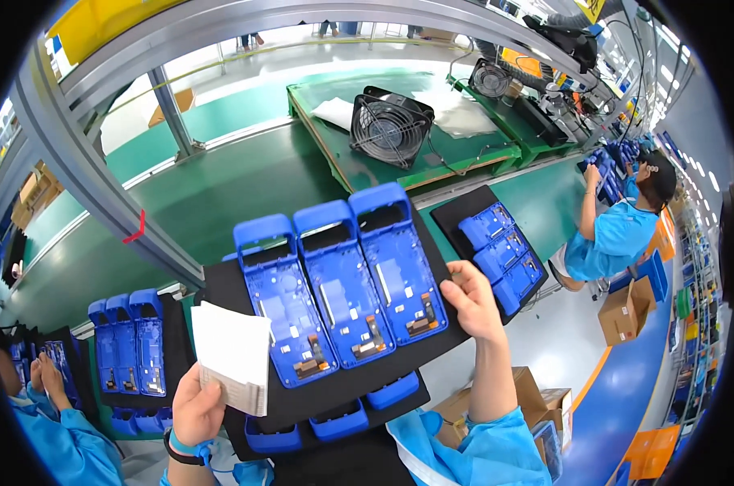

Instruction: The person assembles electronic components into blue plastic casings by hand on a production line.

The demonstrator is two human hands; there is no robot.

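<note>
My left hand is closed around a stack of white sheets, its layered edges showing at the bottom. The stack overlaps the left part of a black tray. Side by side on this tray lie three blue plastic housings: a left one, a middle one and a right one. Each has an open loop at its far end and a small brown-and-black flex part at its near end. My right hand has its fingers curled at the tray's right edge, thumb beside the right housing.
More blue housings show beneath the tray's near edge. Other trays of housings stand at left and right. A black fan sits on a green bench. Co-workers sit on both sides. A metal post rises at left.
</note>
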